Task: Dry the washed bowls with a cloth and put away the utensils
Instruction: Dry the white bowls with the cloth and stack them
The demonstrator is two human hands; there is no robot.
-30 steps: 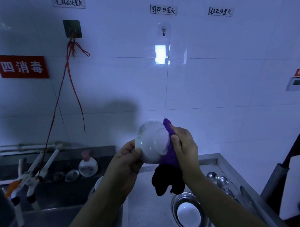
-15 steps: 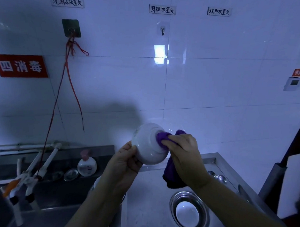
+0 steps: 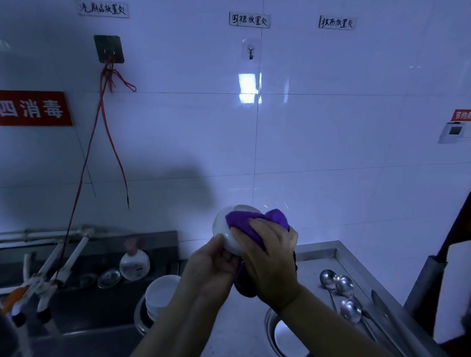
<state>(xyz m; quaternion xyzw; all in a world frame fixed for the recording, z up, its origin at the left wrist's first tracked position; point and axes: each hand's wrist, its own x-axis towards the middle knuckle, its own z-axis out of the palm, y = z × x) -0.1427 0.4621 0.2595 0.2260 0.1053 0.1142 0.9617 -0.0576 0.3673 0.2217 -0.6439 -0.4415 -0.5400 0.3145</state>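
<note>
the left hand (image 3: 213, 264) grips a white bowl (image 3: 227, 233) from below, fingers curled round its lower side, holding it up in front of the tiled wall (image 3: 334, 148) above the metal counter (image 3: 317, 258). the right hand (image 3: 269, 257) presses a purple cloth (image 3: 246, 224) against the bowl's right side, fingers curled over the cloth, whose dark end hangs down under the palm. the two hands are close together, touching round the bowl. near left, a stack of white bowls (image 3: 161, 293) sits in a metal dish. on the right of the counter lie several spoons (image 3: 342, 294), and a metal bowl (image 3: 285, 337) sits near the right forearm. a soap bottle (image 3: 134, 263) stands far left.
</note>
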